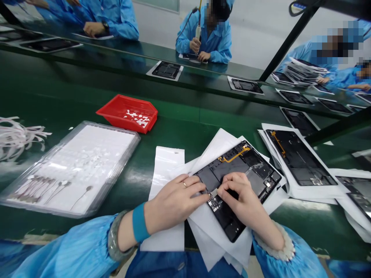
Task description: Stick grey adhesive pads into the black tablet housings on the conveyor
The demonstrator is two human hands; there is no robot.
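Note:
A black tablet housing (228, 173) with an orange flex cable (236, 155) lies tilted on several white sheets (216, 243) in front of me. My left hand (176, 199) rests on its left edge, fingers spread and holding nothing. Over the middle of the housing, my right hand (242, 197) has thumb and index finger pinched together beside a small light piece; whatever lies between the fingertips is too small to make out. Under my left forearm is a long white paper strip (166, 170).
At left lie a clear tray (84, 166) with thin wired parts, a red bin (124, 110) with white bits, and white strips (20, 137). More housings (300, 156) lie at right. Across the bench, people in blue work beside a raised shelf (203, 77).

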